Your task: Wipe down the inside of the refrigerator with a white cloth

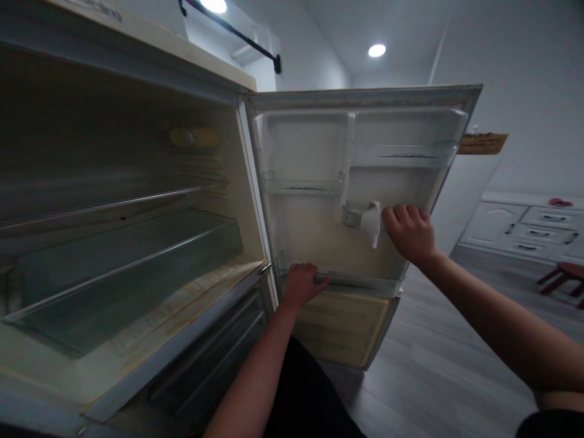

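A fridge door [298, 228] stands open with clear plastic shelves on its inside. My right hand [410, 231] is closed at the middle right door shelf [352, 216], with a thin white wipe [371, 224] sticking out on its left side. Whether the wipe is paper or cloth I cannot tell. Lower down, my left hand [301, 283] has its fingers hooked over the rim of the bottom door shelf [360, 281], thumb held out to the right. The fingertips are partly hidden behind that rim.
Left of the door is the fridge compartment, with a glass shelf [109, 202], a clear drawer [137, 274] and a yellowish bottle-like thing [194, 137] at the back. A lower door [347, 325] also stands open. White cabinets [531, 225] and a reddish stool [568, 277] are at right.
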Demonstrator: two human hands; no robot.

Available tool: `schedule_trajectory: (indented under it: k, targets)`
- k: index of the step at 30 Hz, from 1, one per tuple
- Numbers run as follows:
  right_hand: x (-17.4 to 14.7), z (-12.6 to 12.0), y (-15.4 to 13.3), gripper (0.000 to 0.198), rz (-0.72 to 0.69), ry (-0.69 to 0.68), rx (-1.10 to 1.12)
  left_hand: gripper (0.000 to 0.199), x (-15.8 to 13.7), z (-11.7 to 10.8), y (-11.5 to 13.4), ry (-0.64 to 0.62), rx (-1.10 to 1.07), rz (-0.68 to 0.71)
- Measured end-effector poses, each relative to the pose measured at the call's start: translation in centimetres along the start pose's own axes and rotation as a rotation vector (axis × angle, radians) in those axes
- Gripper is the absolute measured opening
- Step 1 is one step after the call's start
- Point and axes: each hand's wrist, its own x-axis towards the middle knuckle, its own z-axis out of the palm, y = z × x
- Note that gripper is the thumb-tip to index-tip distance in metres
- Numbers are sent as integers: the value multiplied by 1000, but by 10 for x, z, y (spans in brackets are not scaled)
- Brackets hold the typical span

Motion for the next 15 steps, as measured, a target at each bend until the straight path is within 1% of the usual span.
schedule_trajectory:
  k: [4,7,9,11,13,15]
  targets:
    - [-21,14,44,40,-66,-15,99,40,2,1,2,6,0,-6]
    - [-31,27,62,45,-99,36,197,38,2,2,3,27,4,-5]
    - [-33,37,64,49,-94,101,238,36,2,3,4,28,3,-12]
    - [-32,48,61,51,-58,173,273,36,3,3,5,20,-2,-20]
    - [-29,57,55,52,5,267,304,37,3,2,6,7,-3,-27]
    - [-27,61,43,55,98,379,350,40,4,2,7,-9,4,-31]
